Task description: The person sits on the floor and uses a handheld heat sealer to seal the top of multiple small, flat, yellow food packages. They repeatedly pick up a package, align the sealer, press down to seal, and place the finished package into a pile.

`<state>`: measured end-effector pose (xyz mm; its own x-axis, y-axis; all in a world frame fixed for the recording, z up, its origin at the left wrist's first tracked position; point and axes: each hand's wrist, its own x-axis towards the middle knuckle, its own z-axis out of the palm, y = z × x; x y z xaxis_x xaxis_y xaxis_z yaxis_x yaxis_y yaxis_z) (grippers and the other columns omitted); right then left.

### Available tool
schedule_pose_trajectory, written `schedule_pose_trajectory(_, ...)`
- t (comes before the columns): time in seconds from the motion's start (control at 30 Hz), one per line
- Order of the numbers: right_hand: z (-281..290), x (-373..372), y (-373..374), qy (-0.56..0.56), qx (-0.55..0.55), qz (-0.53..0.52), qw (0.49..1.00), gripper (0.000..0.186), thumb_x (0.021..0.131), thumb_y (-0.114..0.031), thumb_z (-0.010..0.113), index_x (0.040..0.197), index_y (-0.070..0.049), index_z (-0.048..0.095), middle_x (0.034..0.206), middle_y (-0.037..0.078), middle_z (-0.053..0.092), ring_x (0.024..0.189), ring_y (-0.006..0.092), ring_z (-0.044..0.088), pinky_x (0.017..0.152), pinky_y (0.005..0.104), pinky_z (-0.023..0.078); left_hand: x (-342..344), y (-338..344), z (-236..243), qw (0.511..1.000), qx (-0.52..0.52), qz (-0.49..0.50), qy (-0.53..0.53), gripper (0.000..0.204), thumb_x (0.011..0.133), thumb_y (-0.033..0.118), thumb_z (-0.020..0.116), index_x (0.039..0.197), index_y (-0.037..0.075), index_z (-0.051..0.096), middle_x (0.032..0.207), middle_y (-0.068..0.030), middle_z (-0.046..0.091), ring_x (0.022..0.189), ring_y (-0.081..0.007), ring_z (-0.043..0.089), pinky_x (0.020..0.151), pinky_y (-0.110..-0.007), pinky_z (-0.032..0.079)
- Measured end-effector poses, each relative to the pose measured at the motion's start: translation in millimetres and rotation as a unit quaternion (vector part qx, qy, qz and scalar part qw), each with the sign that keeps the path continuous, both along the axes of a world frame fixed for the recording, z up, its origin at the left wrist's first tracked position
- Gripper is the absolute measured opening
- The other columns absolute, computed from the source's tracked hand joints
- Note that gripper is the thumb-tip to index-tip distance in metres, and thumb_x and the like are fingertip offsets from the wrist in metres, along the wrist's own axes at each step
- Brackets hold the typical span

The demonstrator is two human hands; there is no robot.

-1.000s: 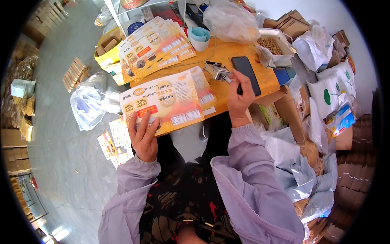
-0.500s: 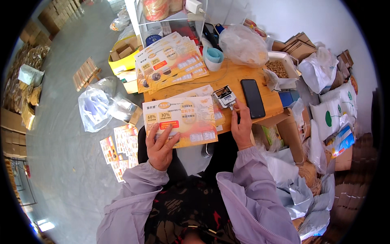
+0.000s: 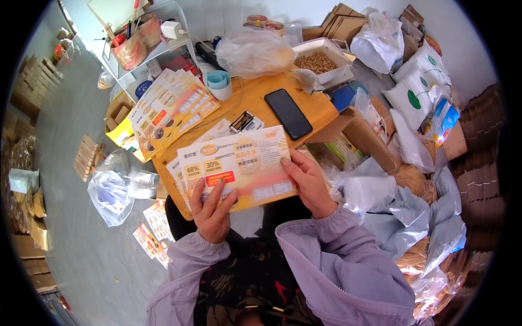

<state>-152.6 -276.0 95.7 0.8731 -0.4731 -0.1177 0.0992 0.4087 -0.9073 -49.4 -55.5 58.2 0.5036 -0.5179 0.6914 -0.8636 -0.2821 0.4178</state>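
Observation:
My left hand [image 3: 212,212] rests with spread fingers on the front of a cream-and-orange printed packet [image 3: 234,146], near its lower left; my thumb is hidden. My right hand [image 3: 304,182] grips that packet's right edge, thumb on top. More similar packets lie partly beneath it. Just behind them sits a metal stamping tool [image 3: 244,122], untouched and partly hidden. A black phone [image 3: 288,113] lies face up to its right on the wooden table [image 3: 321,108].
A packet pile [image 3: 171,108], a blue roll [image 3: 217,81], plastic bag [image 3: 255,51] and tray of brown pellets [image 3: 318,62] are on the table. A wire shelf [image 3: 160,49] stands behind. Cardboard boxes [image 3: 370,141] and white sacks [image 3: 413,98] crowd the right. Loose printed packets [image 3: 149,242] lie lower left.
My right hand has let go of the stamping tool and moved down to the packet's right edge. My left hand stays on the packet. The view has shifted.

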Motion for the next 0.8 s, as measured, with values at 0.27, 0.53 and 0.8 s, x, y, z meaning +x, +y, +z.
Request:
schedule_pose_trajectory(0.27,-8.4,-44.3,-34.3,-0.021,0.065,-0.057,0.996,0.033,0.103,-0.013,0.056,0.132,0.004,0.057,0.12,0.006,0.067,0.108,0.0105,0.062,0.093,0.0248,0.05,-15.3,-12.0,16.2,0.827,-0.21,-0.251,0.457,0.094,0.075,0.004,0.064,0.158,-0.001,0.021,0.168,-0.0201,0.008,0.152,-0.0376,0.02,0.121,-0.043,0.018)
schedule_pose_trajectory(0.53,-36.4,-73.7,-41.6,0.007,0.083,-0.02,0.996,0.036,0.102,-0.016,0.059,0.132,0.004,0.057,0.115,0.006,0.068,0.1,0.0105,0.065,0.088,0.0248,0.053,-23.7,-22.3,-3.4,0.49,-0.209,-0.217,0.818,0.05,0.094,0.0,0.061,0.141,0.0,0.045,0.13,-0.0158,0.062,0.119,-0.0294,0.063,0.101,-0.045,0.052)
schedule_pose_trajectory(0.8,-49.4,-70.2,-93.1,0.052,-0.126,-0.184,0.973,0.03,0.101,-0.021,0.063,0.122,0.0,0.065,0.106,0.005,0.07,0.091,0.0099,0.065,0.078,0.0248,0.054,-11.2,-29.9,-4.1,0.598,-0.162,-0.139,0.773,0.039,0.096,0.013,0.066,0.133,0.006,0.053,0.118,-0.0092,0.067,0.107,-0.0247,0.069,0.087,-0.042,0.061)
